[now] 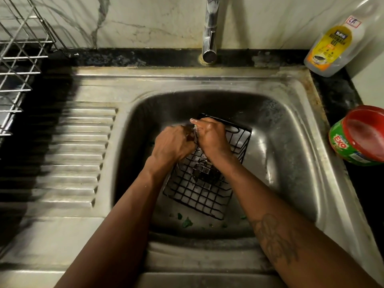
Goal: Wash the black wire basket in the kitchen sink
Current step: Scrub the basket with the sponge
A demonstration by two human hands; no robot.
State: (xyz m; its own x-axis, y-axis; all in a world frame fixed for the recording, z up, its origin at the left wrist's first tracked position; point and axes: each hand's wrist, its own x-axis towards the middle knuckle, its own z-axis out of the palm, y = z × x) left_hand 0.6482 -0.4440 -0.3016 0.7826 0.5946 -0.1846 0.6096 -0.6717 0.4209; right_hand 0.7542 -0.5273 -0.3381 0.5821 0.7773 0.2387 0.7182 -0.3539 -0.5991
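Observation:
The black wire basket [199,194] lies tilted in the steel sink [291,125], its grid floor facing up over the drain. My left hand [173,143] and my right hand [211,135] meet above the basket's far-left corner, both with fingers curled. My right hand's fingers curl round the basket's rim wire. My left hand is blurred, and what it grips between the two hands is hidden. Wet foam glints between the two hands.
The chrome tap [210,30] stands behind the sink. A dishwash gel bottle [334,44] and a red-lidded green tub [359,136] sit at the right. A steel dish rack [18,65] fills the far left, beside the ribbed drainboard [76,154]. Green scraps [187,222] lie in the basin.

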